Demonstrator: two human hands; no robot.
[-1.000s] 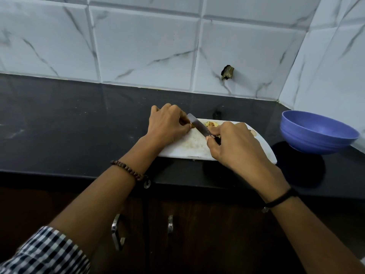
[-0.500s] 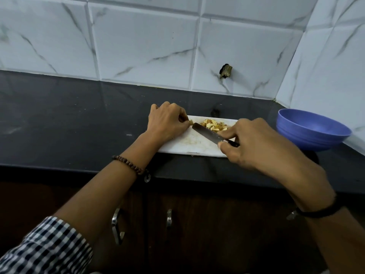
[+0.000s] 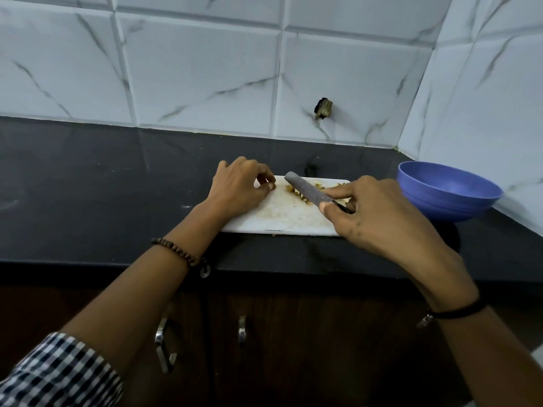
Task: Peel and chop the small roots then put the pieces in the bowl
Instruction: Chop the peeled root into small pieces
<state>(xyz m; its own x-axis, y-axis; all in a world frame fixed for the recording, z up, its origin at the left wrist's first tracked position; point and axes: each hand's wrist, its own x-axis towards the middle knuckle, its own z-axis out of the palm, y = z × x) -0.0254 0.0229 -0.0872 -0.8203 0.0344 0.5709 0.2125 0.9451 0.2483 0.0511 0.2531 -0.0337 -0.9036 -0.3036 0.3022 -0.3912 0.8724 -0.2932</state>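
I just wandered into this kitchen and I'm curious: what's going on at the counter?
A person is chopping on a white rectangular cutting board on a glossy black counter. The right hand holds a grey-bladed knife over a small heap of yellowish chopped root pieces. The left hand rests at the board's left end, fingers curled; whether it pinches a piece is unclear. A round blue bowl stands to the right, with no pieces visible inside.
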